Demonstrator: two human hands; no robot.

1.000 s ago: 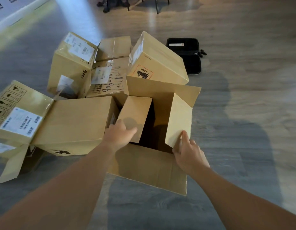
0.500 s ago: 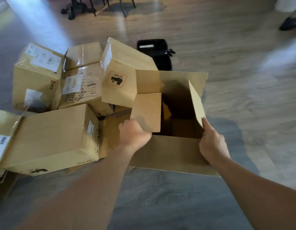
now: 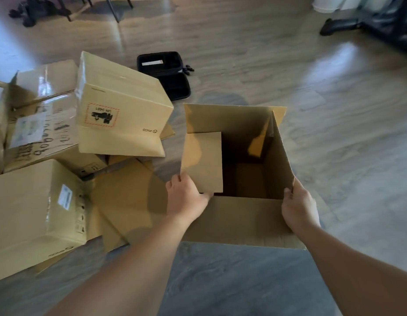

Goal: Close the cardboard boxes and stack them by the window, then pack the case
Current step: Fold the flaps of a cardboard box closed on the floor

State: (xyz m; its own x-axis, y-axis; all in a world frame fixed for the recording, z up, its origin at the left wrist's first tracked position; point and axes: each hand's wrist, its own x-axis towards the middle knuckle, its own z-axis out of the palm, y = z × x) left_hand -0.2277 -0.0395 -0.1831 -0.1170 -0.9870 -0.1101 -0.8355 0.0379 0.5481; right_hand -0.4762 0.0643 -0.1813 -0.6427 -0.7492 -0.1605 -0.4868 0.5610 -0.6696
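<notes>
The open box (image 3: 234, 220) sits on the floor, right of the other boxes (image 3: 120, 115). The left hand (image 3: 186, 197) grips its left flap (image 3: 201, 163); the right hand (image 3: 299, 206) grips the right flap (image 3: 280, 156). Closing is under way; next, fold both flaps inward. The case (image 3: 168, 74) lies open beyond.

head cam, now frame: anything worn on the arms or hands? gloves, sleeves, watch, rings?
Nothing worn that shows. The left hand and right hand are bare, no gloves, and no rings can be made out. Both forearms are uncovered down to the frame's bottom edge: no sleeve cuffs, watch, bands or markings in view.
</notes>
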